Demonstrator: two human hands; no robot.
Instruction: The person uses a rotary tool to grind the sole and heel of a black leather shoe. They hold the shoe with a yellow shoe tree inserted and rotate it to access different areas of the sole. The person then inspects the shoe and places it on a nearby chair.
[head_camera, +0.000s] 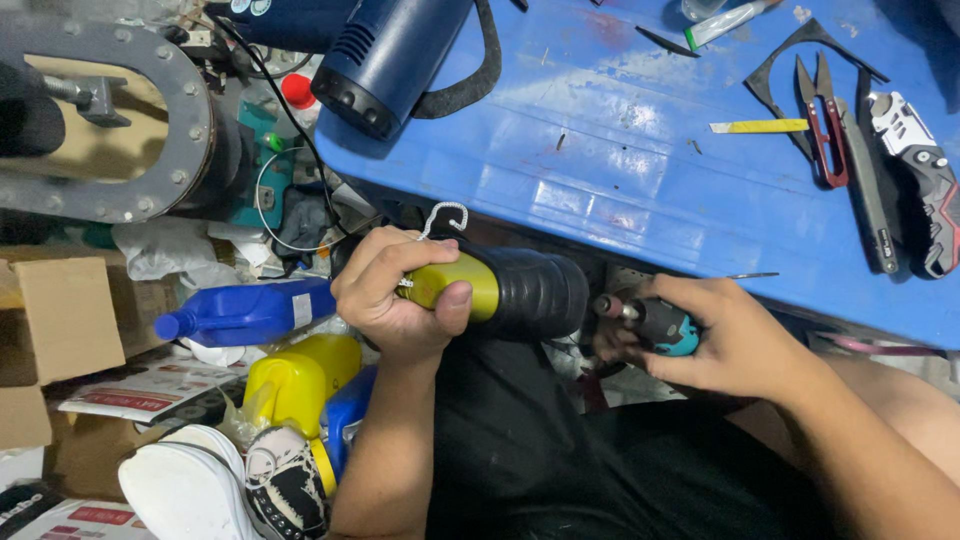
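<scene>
Item 1, counter: blue top across the far right, edge running just beyond our hands. We keep the work off this edge, over our lap.

Item 2, heat gun: dark blue, lying at the far left corner of the counter, well apart from the work.

Item 3, bottles: a blue bottle and a yellow bottle sit left and near, among boxes and a white shoe.

Item 4, rotary tool body: black barrel with a yellow-green end, held level in mid-scene below the counter edge. Our left hand is clamped around the yellow-green end, thumb pressed on top. A firm, steady hold here seems best.

Item 5, handpiece: teal and black, small, just right of the barrel. Our right hand is closed around it, fingers wrapped. We judge short, light movements and aligned axes safest.

Item 6, cutters: red snips and a folding knife, far right, untouched.
</scene>
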